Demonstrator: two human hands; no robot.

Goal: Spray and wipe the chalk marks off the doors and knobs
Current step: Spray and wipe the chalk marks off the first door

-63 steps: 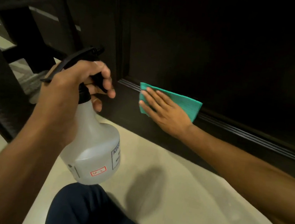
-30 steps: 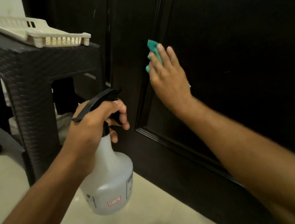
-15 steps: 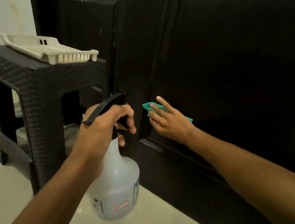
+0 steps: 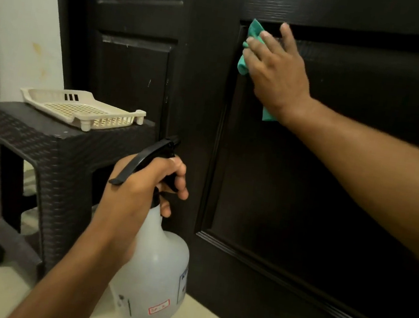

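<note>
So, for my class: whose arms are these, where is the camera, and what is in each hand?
No machine here: a person wears one camera on the head, looking down at their own arms. The left hand grips a translucent spray bottle by its black trigger head. The right hand, fingers fairly straight, presses a green cloth flat against a dark door, at a panel's upper corner. On the left, a cream plastic tray sits on a dark woven stool.
</note>
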